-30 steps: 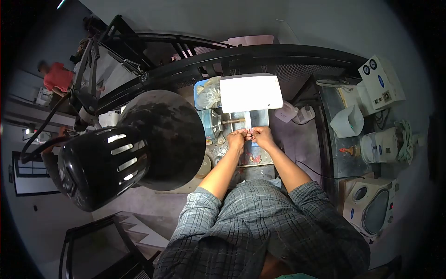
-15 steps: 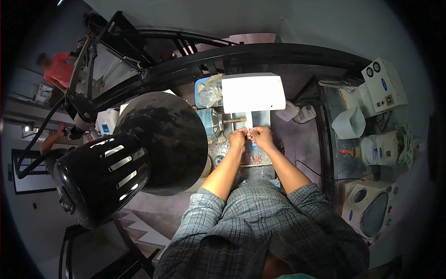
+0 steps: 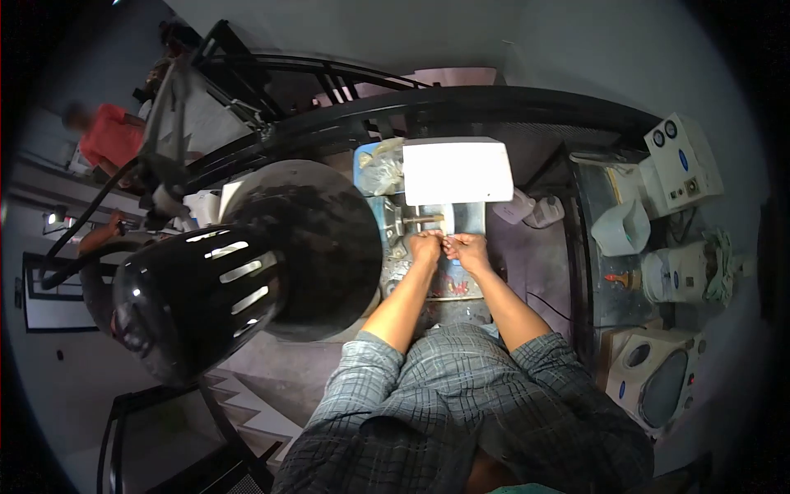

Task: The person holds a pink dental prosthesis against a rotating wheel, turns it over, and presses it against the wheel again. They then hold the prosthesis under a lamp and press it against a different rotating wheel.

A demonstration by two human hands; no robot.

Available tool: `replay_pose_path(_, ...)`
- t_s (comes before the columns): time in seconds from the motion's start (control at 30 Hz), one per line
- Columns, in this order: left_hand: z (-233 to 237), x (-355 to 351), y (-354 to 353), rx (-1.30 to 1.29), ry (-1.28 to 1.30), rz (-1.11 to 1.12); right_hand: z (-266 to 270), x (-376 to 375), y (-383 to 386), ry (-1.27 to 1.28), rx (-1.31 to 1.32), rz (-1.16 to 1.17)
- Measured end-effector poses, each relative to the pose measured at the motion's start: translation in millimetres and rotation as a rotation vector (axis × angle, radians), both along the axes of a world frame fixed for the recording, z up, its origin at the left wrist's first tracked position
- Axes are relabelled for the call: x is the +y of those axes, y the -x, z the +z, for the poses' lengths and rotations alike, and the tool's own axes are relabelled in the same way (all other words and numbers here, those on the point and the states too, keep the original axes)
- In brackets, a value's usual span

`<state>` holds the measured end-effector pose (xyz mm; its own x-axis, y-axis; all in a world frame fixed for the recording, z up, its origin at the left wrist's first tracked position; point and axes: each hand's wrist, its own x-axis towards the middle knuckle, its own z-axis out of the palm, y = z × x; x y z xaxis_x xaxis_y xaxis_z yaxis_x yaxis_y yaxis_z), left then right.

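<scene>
My left hand (image 3: 425, 249) and my right hand (image 3: 467, 250) meet fingertip to fingertip at the near edge of a pale polishing wheel (image 3: 448, 219). Both are closed in a pinch; whatever lies between the fingers is too small to make out. The wheel sits on a brass-coloured spindle (image 3: 422, 219) that comes out of a blue-grey motor (image 3: 387, 221) to the left. Over the wheel hangs a bright white hood (image 3: 457, 171). Below my hands is a stained metal tray (image 3: 454, 286) with reddish marks.
A large black lamp (image 3: 304, 247) fills the left side, close to my left arm. Behind the motor, a blue bin (image 3: 362, 165) holds a plastic bag (image 3: 383, 169). White jugs (image 3: 543, 212) stand right of the hood. Machines and a white pitcher (image 3: 620, 228) occupy the right bench. A person (image 3: 113, 136) stands far left.
The whole view has shifted a little, so the bench and hood appear slightly lower and further right. My hands stay together at the wheel, with a slight change in finger position.
</scene>
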<state>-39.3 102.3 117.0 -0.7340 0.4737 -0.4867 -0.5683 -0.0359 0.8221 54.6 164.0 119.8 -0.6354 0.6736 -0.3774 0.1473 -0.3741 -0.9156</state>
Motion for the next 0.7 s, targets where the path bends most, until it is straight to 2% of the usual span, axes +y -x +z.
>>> replay_pose_path(0.07,3,1,-3,0.014,0.023,-0.011,0,0,-1,-0.023,0.010,0.010)
replay_pose_path(0.13,1,2,-7,0.185,0.234,-0.032,23,-1,-5,0.054,0.063,0.036)
replay_pose_path(0.17,-7,3,-8,0.079,0.173,-0.014,18,1,-6,-0.011,0.097,0.069)
replay_pose_path(0.2,-53,8,-8,0.176,0.197,0.025,19,2,-6,-0.054,0.088,0.078)
replay_pose_path(0.23,-45,5,-13,0.127,0.111,0.035,10,5,-7,-0.090,0.091,0.078)
replay_pose_path(0.3,-16,1,-18,-0.012,-0.027,0.017,24,4,-3,-0.103,-0.025,0.067)
replay_pose_path(0.33,-6,-1,-18,-0.107,-0.074,-0.009,9,8,-2,-0.123,-0.029,0.087)
replay_pose_path(0.43,23,-8,-17,-0.248,-0.137,-0.008,7,10,-1,-0.162,-0.024,0.141)
replay_pose_path(0.47,19,-6,-21,-0.246,-0.148,0.072,21,7,-3,-0.175,-0.041,0.120)
replay_pose_path(0.6,22,-5,-20,-0.348,-0.202,-0.010,32,8,-4,-0.187,-0.094,0.046)
replay_pose_path(0.7,23,-3,-20,-0.351,-0.092,0.119,22,9,-2,-0.184,-0.064,0.075)
